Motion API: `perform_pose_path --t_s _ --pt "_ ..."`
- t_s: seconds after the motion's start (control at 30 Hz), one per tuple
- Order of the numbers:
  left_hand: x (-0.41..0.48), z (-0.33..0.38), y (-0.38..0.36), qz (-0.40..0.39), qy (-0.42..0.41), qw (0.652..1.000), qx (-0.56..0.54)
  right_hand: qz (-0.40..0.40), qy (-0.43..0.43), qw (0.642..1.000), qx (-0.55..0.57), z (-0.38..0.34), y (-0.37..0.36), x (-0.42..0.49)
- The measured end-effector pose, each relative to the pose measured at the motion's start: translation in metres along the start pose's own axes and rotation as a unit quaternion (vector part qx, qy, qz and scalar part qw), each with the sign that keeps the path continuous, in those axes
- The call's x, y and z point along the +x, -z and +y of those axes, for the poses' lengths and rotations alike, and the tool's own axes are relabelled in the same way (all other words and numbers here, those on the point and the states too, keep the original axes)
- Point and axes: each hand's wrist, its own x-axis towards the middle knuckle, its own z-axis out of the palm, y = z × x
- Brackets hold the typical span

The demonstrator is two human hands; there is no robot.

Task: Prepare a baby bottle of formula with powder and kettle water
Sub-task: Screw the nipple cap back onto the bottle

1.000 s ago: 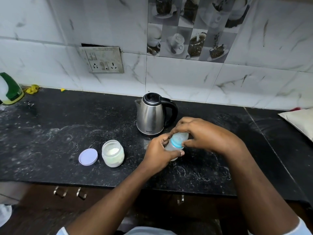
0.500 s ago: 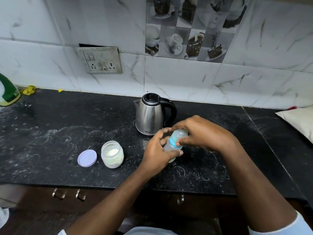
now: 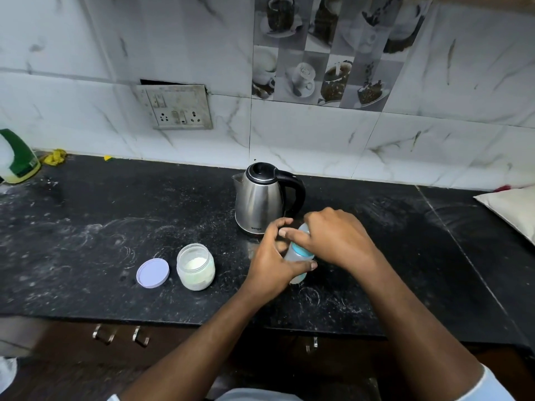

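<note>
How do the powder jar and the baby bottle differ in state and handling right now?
The powder jar stands open and untouched on the counter, its lid beside it; the baby bottle is tilted, gripped by the left hand and right hand, teal collar on. Both are translucent.

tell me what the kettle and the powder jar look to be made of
Kettle: brushed stainless steel by its grey sheen, with a glossy black lid and handle, likely plastic. Powder jar: clear glass or plastic, hard to tell; the white powder shows through its wall.
</note>
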Motion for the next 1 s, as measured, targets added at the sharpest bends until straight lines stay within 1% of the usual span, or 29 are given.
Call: perform_pose_path --t_s 0.03,0.1,0.17,0.23,0.37,0.43,0.53,0.6,0.67,0.77,0.83,0.9,1.0 --pt "0.0 -0.001 0.0 -0.011 0.002 1.0 0.002 -0.007 -0.008 1.0 0.017 0.004 -0.002 0.0" --pt "-0.001 -0.003 0.0 -0.023 0.009 1.0 0.0 -0.051 -0.011 0.995 0.09 0.016 -0.002 -0.002" --pt "0.0 -0.004 0.002 -0.026 0.02 0.999 -0.001 -0.096 0.021 0.984 0.147 0.028 0.003 -0.005" --pt "0.001 -0.003 0.002 -0.03 0.026 0.999 -0.001 -0.113 0.051 0.978 0.167 0.032 0.006 -0.006" --pt "0.0 -0.001 0.001 -0.017 0.015 1.0 -0.004 -0.095 0.041 0.982 0.158 0.029 0.007 -0.003" --pt "0.001 0.0 0.001 0.001 -0.001 1.0 0.001 -0.063 0.021 0.989 0.134 0.022 0.008 -0.004" --pt "0.005 0.003 0.004 0.009 -0.025 0.999 0.028 0.011 -0.004 0.999 0.034 0.01 0.004 -0.005" --pt "0.007 0.006 0.006 -0.009 -0.027 0.998 0.053 0.027 -0.017 0.999 0.004 0.011 0.0 -0.006" --pt "0.008 0.006 0.007 -0.021 -0.02 0.998 0.064 0.005 -0.01 0.999 0.051 0.02 -0.001 -0.007" --pt "0.011 0.0 0.007 -0.016 -0.006 0.999 0.044 -0.059 0.054 0.982 0.168 0.033 0.003 -0.006" --pt "0.012 -0.002 0.006 -0.021 -0.003 0.999 0.028 -0.065 0.073 0.978 0.182 0.033 0.005 -0.005" --pt "0.011 -0.002 0.004 -0.019 -0.005 1.0 0.023 -0.032 0.05 0.987 0.147 0.025 0.007 -0.005" --pt "0.008 0.001 0.005 -0.009 -0.01 1.0 0.029 0.03 0.011 0.999 0.036 0.011 0.003 -0.007"
